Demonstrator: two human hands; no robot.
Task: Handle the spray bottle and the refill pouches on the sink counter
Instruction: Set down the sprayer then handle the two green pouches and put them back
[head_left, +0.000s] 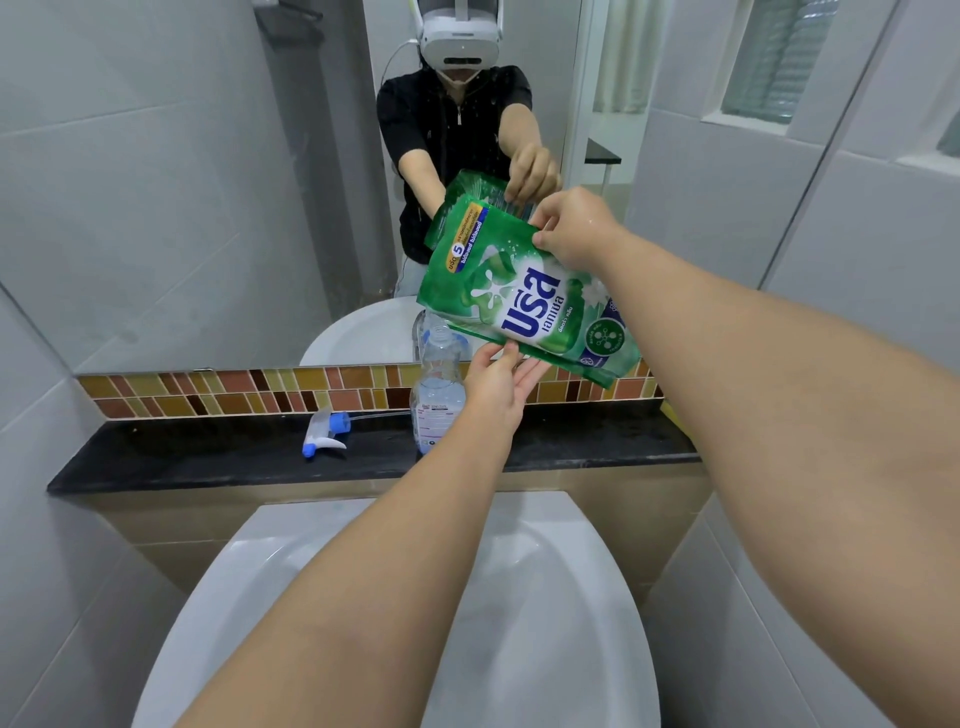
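Observation:
A green refill pouch (519, 296) with white lettering hangs tilted above the counter. My right hand (571, 228) pinches its upper edge. My left hand (498, 382) holds its lower edge from underneath. Directly below the pouch's low corner stands a clear spray bottle (435, 389), upright, with its neck uncapped and a little pale liquid inside. The bottle's blue and white trigger head (324, 434) with its tube lies on the counter to the left. My left wrist hides part of the bottle.
The black stone counter (208, 457) runs along a strip of brown mosaic tile below a wall mirror (208, 156), which reflects a person and the pouch. A white basin (519, 597) sits in front under my forearms. Grey tiled walls close both sides.

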